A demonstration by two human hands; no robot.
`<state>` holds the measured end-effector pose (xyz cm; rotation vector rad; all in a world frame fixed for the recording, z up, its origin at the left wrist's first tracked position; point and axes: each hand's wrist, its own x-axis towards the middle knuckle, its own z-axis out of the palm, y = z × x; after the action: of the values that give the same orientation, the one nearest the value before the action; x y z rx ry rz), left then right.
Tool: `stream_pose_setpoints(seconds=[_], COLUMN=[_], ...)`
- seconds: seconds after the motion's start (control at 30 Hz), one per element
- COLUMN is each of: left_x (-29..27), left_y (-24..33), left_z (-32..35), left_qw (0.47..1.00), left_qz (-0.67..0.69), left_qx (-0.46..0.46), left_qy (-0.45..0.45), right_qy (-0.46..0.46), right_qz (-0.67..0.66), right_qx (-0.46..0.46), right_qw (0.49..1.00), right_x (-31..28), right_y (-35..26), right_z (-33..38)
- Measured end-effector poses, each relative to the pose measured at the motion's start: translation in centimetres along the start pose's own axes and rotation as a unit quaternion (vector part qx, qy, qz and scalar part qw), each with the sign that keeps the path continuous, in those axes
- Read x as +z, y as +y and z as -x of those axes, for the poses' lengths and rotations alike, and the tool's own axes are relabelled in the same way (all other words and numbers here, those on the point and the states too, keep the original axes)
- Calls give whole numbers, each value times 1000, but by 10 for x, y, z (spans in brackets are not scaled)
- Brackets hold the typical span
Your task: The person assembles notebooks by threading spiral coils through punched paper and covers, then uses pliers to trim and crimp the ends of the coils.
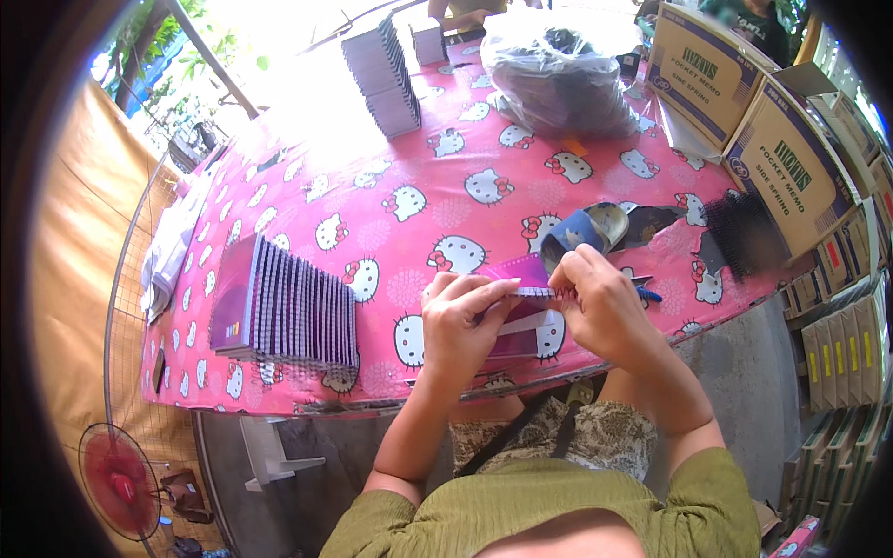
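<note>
Over the table's near edge I hold a small purple notebook (526,270) between both hands, its punched edge toward me. My left hand (462,316) pinches the left end of that edge. At the right end, the fingertips of my right hand (595,296) close on the edge, where a short bit of dark spiral wire seems to show. Another purple cover (514,345) lies on the table beneath my hands. Just right of my right hand, a tool with a blue handle (648,294) is partly hidden. Left of my hands stands a stack of spiral-bound purple notebooks (288,307).
Beyond my right hand lies a blue, star-patterned object (586,231). Black wire spirals (741,234) are heaped at the right edge, beside cardboard boxes (791,167). Farther back are tall notebook stacks (381,79) and a filled plastic bag (558,79). A fan (119,482) stands lower left.
</note>
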<state>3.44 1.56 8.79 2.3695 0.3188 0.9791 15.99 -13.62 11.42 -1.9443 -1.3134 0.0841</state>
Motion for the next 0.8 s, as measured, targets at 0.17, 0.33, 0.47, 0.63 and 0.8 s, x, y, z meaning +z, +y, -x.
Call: stream_pose_setpoints(seconds=[0.17, 0.33, 0.47, 0.63, 0.8], left_x=[-2, -4, -2, -2, 1], left_y=[0, -3, -3, -2, -5], left_z=[-3, 4, -2, 4, 6], left_qw=[1000, 1000, 1000, 1000, 999], left_qz=[4, 2, 12, 14, -6], left_qx=[10, 30, 18, 18, 21], left_qy=[-7, 5, 5, 7, 23], right_qy=[-9, 48, 17, 59, 82], right_qz=[4, 11, 36, 32, 55], right_qx=[-23, -20, 7, -20, -77], right_qw=[1000, 999, 999, 998, 992], right_x=[5, 2, 6, 9, 16], right_y=[7, -15, -11, -20, -18], right_z=[0, 5, 3, -2, -3])
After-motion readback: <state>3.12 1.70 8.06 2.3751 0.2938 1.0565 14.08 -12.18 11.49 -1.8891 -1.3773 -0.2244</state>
